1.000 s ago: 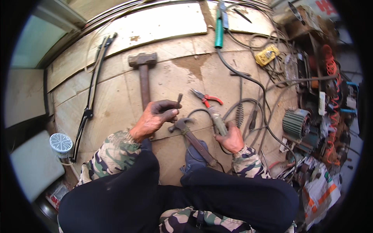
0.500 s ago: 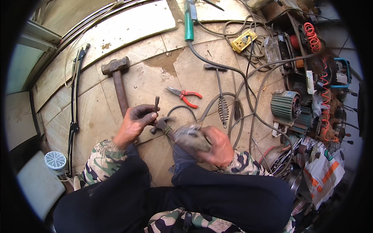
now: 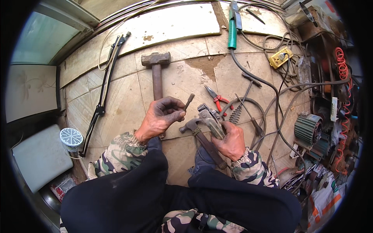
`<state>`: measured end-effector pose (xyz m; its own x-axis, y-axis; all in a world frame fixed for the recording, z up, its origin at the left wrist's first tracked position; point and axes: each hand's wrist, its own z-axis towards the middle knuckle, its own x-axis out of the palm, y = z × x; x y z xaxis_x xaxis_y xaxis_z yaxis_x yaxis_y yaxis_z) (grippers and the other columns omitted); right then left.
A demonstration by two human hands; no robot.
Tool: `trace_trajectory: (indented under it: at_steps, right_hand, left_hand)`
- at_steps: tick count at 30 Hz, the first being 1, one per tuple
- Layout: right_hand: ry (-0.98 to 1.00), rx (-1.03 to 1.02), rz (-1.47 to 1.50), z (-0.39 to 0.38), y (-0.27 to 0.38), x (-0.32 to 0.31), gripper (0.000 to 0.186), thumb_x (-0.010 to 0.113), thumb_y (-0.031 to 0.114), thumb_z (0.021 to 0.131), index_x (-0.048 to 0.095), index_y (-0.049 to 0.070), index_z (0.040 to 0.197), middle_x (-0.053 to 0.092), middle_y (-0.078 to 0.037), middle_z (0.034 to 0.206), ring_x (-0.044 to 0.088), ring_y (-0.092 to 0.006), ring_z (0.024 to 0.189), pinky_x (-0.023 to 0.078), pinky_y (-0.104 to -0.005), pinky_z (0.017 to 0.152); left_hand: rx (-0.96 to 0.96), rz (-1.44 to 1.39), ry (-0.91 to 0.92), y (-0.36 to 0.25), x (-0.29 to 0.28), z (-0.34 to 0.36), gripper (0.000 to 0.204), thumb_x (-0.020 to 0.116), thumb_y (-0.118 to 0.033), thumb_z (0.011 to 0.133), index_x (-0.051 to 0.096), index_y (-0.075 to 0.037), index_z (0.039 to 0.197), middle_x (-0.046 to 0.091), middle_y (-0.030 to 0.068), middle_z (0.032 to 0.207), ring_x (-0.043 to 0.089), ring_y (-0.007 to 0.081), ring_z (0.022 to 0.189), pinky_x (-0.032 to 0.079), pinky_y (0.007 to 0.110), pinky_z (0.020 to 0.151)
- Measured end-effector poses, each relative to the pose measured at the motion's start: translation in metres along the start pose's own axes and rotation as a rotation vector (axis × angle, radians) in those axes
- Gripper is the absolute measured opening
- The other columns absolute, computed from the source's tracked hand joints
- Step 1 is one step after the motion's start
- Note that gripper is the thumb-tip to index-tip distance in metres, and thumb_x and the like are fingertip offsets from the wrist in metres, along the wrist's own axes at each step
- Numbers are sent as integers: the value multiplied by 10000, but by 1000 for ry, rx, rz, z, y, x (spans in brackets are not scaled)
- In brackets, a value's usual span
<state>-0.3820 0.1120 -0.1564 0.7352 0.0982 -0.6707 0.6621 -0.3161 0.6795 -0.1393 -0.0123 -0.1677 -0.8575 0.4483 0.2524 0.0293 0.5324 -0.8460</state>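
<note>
- Head view, centre: of two hands, the left hand (image 3: 162, 117) pinches one short dark rod (image 3: 189, 101).
- Right of centre: right hand (image 3: 232, 143) grips one grey metal tool (image 3: 212, 123).
- Centre: one claw hammer (image 3: 206, 144), one red-handled pliers (image 3: 218, 98).
- Upper centre: one sledgehammer (image 3: 156, 61).

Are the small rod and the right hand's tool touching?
Apart. The head view shows a strip of floor between the rod and the tool.

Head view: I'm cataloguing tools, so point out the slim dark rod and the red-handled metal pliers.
Slim dark rod (image 3: 189, 101), head view: on its exposed shaft.
Red-handled metal pliers (image 3: 217, 98), head view: near the pivot.
</note>
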Motion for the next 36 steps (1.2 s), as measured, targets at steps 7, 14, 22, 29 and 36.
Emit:
trace_trajectory:
  at_steps: [7, 14, 22, 29, 36]
  right_hand:
    - [-8, -53, -26, 4, 5, -2, 359, 787, 175, 688, 679, -50, 945, 670, -223, 828, 688, -390, 767, 548, -433, 707]
    - [9, -57, -15, 5, 3, -1, 365, 789, 158, 687, 665, -46, 963, 671, -222, 858, 683, -401, 785, 548, -437, 711]
    - [12, -47, -21, 5, 4, 2, 355, 792, 146, 690, 655, -39, 960, 664, -226, 856, 682, -404, 785, 548, -438, 708]
    - [9, -80, -16, 5, 0, 2, 396, 806, 159, 694, 652, -39, 1001, 669, -226, 876, 682, -403, 790, 550, -432, 718]
    - [31, -77, -56, 4, 4, -2, 394, 818, 183, 731, 659, -36, 1017, 674, -221, 883, 689, -401, 793, 554, -432, 708]
  left_hand:
    - [-13, 101, 55, -10, 12, -1, 223, 772, -37, 893, 685, 49, 1078, 726, 82, 965, 702, 128, 890, 586, 255, 793]
    - [-23, 131, 55, -7, 14, 1, 233, 793, -49, 878, 696, 46, 1067, 733, 72, 968, 694, 110, 890, 573, 237, 795]
    - [-37, 173, 72, -7, 16, -1, 215, 778, -34, 885, 692, 57, 1059, 731, 81, 928, 687, 111, 852, 568, 245, 754]
    - [-12, 163, 63, 1, 18, 0, 193, 769, -15, 886, 685, 61, 1042, 723, 80, 890, 678, 109, 817, 563, 248, 721]
    - [-65, 172, 123, -5, 13, -2, 206, 783, -32, 879, 686, 59, 1035, 731, 89, 953, 708, 134, 892, 586, 253, 813]
